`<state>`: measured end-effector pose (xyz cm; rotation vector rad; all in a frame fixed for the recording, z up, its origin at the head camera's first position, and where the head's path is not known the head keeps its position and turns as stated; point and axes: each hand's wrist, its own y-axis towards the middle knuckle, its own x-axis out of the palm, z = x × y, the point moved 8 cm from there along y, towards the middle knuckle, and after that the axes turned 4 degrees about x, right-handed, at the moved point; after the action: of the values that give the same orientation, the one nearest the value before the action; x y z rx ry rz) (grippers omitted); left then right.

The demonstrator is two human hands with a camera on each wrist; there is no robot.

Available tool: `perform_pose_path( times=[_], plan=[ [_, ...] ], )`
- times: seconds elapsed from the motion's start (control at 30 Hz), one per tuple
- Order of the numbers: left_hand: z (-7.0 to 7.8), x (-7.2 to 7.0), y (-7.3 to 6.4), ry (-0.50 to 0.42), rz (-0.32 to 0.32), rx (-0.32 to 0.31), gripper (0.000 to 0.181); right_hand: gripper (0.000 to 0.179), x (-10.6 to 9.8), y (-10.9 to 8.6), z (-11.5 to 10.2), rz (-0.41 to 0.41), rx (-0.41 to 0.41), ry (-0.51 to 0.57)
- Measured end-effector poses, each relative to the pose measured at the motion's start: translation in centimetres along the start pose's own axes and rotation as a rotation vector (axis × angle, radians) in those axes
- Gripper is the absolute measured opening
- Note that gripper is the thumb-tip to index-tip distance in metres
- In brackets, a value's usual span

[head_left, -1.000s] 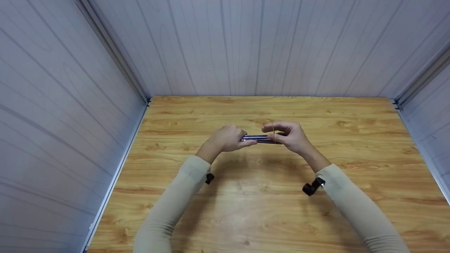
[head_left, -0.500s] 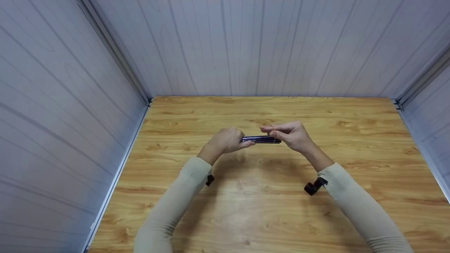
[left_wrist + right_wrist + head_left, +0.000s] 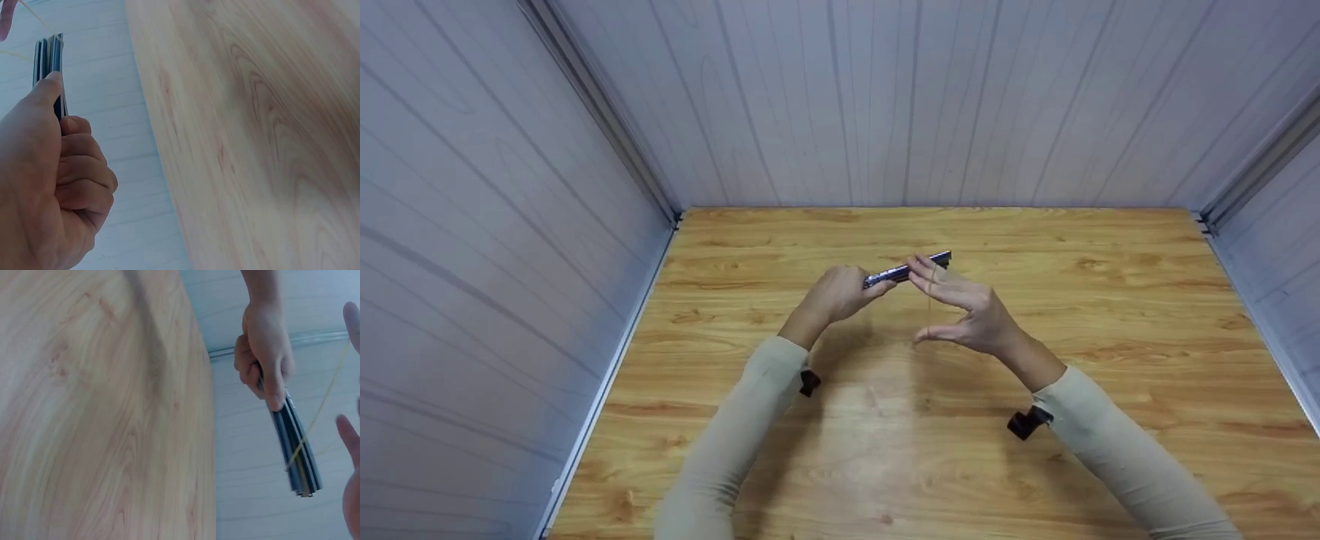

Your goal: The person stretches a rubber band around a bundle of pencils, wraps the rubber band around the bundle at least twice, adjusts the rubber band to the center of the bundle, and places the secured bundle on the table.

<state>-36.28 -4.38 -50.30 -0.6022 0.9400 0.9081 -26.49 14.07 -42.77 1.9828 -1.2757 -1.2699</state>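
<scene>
My left hand (image 3: 836,294) grips one end of a bundle of several slim, dark, glossy sticks (image 3: 889,275), which slants up to the right above the table. In the left wrist view its thumb lies along the bundle (image 3: 48,56) and the fingers curl around it. A thin yellow rubber band (image 3: 323,405) crosses the bundle near its free end. My right hand (image 3: 979,311) stretches this band between its spread thumb and straight fingers, the fingertips overlapping the bundle in the head view. The lower ends of the sticks are hidden in my left hand.
Below the hands lies a wood-grain table (image 3: 877,450). Pale panelled walls (image 3: 870,105) stand at its back and sides. A black wrist camera (image 3: 1024,424) hangs under the right sleeve, another camera (image 3: 810,383) under the left.
The bundle's free end has tilted up and away. My right thumb and fingers, pinched close together half a second ago, have spread apart, pulling the rubber band long.
</scene>
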Motion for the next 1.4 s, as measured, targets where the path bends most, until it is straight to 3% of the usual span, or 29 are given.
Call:
perform_pose_path(
  times=[0.17, 0.3, 0.53, 0.63, 0.77, 0.93, 1.1, 1.27, 1.4],
  plan=[
    [-0.6, -0.5, -0.2, -0.194, 0.151, -0.071, 0.059, 0.117, 0.4, -0.5, 0.6, -0.013, 0.035, -0.080],
    [-0.6, -0.7, -0.4, -0.327, 0.245, -0.087, 0.060, 0.136, 0.6, -1.0, 1.5, -0.016, 0.122, -0.045],
    [-0.5, -0.8, -0.8, -0.502, 0.333, -0.093, 0.058, 0.153, 0.4, -1.9, 3.2, 0.091, 0.363, 0.219],
    [-0.4, -0.8, -1.1, -0.563, 0.344, -0.075, 0.057, 0.148, 0.3, -2.3, 3.9, 0.135, 0.443, 0.355],
    [-0.3, -1.2, -1.4, -0.604, 0.375, -0.040, 0.054, 0.133, -0.4, -2.8, 5.0, 0.209, 0.492, 0.521],
    [-0.1, -1.6, -1.6, -0.581, 0.394, 0.009, 0.050, 0.121, -1.3, -3.3, 6.3, 0.272, 0.520, 0.645],
    [0.6, -2.1, -2.1, -0.507, 0.373, 0.088, 0.046, 0.116, -1.7, -3.4, 6.6, 0.313, 0.580, 0.649],
    [1.6, -2.8, -2.6, -0.335, 0.352, 0.186, 0.040, 0.091, -2.6, -3.1, 6.4, 0.325, 0.582, 0.653],
    [2.7, -3.1, -3.0, -0.169, 0.323, 0.279, 0.038, 0.071, -3.0, -2.8, 6.3, 0.287, 0.591, 0.598]
  ],
)
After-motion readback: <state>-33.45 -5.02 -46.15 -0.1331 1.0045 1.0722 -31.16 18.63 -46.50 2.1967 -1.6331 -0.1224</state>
